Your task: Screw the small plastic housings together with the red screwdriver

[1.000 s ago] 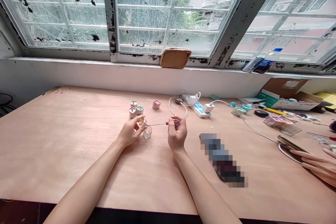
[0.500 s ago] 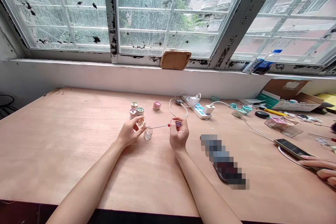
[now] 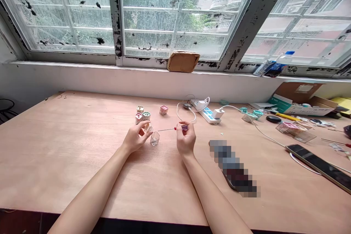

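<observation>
My left hand is closed around a small cream-coloured plastic piece, held between thumb and fingers. Just to its right a small clear faceted cup stands on the table. A screwdriver with a red and purple handle is gripped in my right hand; its thin shaft points left, with the tip near the cream piece and above the clear cup. Beyond my left hand sit small patterned boxes: a pink one, a green one and a yellowish one.
Another pink box stands farther back. A power strip with chargers and cables lies behind my right hand. To the right are a blurred-out dark object, a phone, loose plastic parts and an open carton.
The screwdriver and my right hand have shifted slightly up and left. My left hand stays almost still. At the right edge, another person's hand has left the phone.
</observation>
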Motion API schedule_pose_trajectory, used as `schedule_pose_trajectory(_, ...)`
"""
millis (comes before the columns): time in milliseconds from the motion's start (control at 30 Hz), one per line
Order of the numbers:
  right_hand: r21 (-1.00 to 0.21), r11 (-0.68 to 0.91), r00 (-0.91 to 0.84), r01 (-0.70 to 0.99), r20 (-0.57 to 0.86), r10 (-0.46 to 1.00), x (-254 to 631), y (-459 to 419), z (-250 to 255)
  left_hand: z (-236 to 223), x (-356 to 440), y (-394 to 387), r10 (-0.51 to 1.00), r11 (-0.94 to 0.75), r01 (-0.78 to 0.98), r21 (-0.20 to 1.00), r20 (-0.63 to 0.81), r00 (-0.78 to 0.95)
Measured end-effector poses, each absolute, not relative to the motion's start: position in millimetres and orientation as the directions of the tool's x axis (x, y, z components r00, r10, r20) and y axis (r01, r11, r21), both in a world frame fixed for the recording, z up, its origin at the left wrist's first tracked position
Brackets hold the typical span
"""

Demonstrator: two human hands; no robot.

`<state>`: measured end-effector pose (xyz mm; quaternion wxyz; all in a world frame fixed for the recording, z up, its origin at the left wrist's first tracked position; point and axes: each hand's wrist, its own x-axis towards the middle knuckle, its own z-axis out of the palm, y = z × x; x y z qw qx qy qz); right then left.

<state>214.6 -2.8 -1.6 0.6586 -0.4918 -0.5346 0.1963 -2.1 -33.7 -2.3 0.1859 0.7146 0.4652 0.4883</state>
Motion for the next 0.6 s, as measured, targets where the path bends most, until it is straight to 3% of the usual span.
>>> schedule_pose_trajectory(200, -0.799, 0.431, 0.101, 0.419, 0.513, 0.853, 218, 9, -18, 0, 1, -37, 0.862, -0.489, 0.438, 0.755, 0.495, 0.109)
schedule_pose_trajectory(400, -0.622, 0.462, -0.077, 0.632, 0.542, 0.837, 223, 20, -36, 3, 4, -40, 0.865, -0.491, 0.404, 0.772, 0.487, 0.119)
schedule_pose_trajectory(600, -0.647, 0.523, -0.052, 0.555, 0.601, 0.798, 220, 11, -21, 3, 6, -43, 0.861, -0.502, 0.374, 0.780, 0.489, 0.138)
